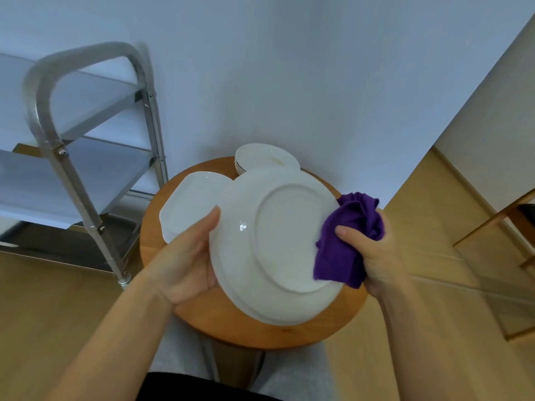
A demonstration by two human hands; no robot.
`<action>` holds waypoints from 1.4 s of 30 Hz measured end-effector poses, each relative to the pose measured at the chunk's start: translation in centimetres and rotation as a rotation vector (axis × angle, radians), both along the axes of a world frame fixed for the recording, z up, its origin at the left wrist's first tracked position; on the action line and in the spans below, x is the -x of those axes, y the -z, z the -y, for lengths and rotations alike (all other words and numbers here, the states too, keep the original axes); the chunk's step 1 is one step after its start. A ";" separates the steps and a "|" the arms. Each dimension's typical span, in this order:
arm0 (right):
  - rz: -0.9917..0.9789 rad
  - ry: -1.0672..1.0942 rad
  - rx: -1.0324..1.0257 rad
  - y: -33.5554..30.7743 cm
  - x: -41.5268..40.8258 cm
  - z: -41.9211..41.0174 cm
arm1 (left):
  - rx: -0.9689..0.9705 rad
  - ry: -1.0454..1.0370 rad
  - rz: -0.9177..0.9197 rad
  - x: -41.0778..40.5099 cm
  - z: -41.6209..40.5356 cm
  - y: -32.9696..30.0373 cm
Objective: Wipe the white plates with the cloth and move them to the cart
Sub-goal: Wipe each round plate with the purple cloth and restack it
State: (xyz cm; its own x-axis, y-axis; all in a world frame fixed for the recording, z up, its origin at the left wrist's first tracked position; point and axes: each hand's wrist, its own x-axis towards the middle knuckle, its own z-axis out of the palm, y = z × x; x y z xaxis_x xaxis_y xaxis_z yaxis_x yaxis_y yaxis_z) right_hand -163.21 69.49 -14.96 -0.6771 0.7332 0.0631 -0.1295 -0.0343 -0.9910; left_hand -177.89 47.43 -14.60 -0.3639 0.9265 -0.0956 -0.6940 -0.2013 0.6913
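Left hand (189, 256) grips plate (275, 244); right hand (373, 253) presses cloth (347, 241).

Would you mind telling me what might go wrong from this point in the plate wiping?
The left hand grips the white plate by one edge only, tilted, underside up; rubbing with the purple cloth in the right hand might slip it loose. It hangs above the plate stacks on the round wooden table, so a drop could chip several.

Round wooden table (289, 334) — white wall (289, 68).
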 end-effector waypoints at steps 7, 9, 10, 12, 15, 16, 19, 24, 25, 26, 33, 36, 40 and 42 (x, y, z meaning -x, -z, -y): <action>0.108 -0.025 -0.087 -1.1 0.9 -0.7 | 0.027 -0.142 0.089 0.5 -1.6 0.7; 0.113 0.076 -0.082 -0.4 0.9 0.1 | 0.031 -0.196 0.089 0.2 -1.7 0.8; 0.104 0.136 -0.079 0.2 0.9 0.9 | 0.020 -0.227 0.093 0.0 -1.8 0.8; 0.061 0.236 -0.059 1.6 1.1 3.1 | -0.025 -0.317 0.102 -0.6 -2.3 0.7; 0.035 0.342 -0.022 3.2 2.1 6.4 | -0.061 -0.446 0.050 -2.0 -3.4 0.7; 0.049 0.359 0.029 3.6 2.5 7.3 | -0.067 -0.484 0.027 -2.6 -3.9 0.7; 0.089 0.430 0.107 3.9 3.7 9.8 | -0.042 -0.564 -0.026 -4.2 -5.2 1.3; 0.104 0.460 -0.110 3.3 4.9 13.2 | 0.180 -0.599 -0.250 -5.4 -6.3 2.1; 0.109 0.442 -0.162 3.2 5.0 13.1 | 0.194 -0.595 -0.272 -5.4 -6.2 1.9; 0.124 0.417 -0.212 3.1 4.9 12.8 | 0.196 -0.583 -0.285 -5.3 -6.2 1.8; 0.145 0.381 -0.087 1.9 4.0 6.9 | 0.098 -0.416 -0.472 -5.1 -3.8 1.7; 0.189 0.348 -0.136 1.0 4.4 5.5 | 0.133 -0.256 -0.565 -5.4 -3.4 2.0; 0.177 0.322 -0.285 0.4 4.9 6.4 | 0.185 -0.247 -0.616 -5.7 -4.0 1.9; 0.155 0.271 -0.329 0.5 4.9 7.3 | 0.175 -0.270 -0.607 -5.5 -4.0 1.3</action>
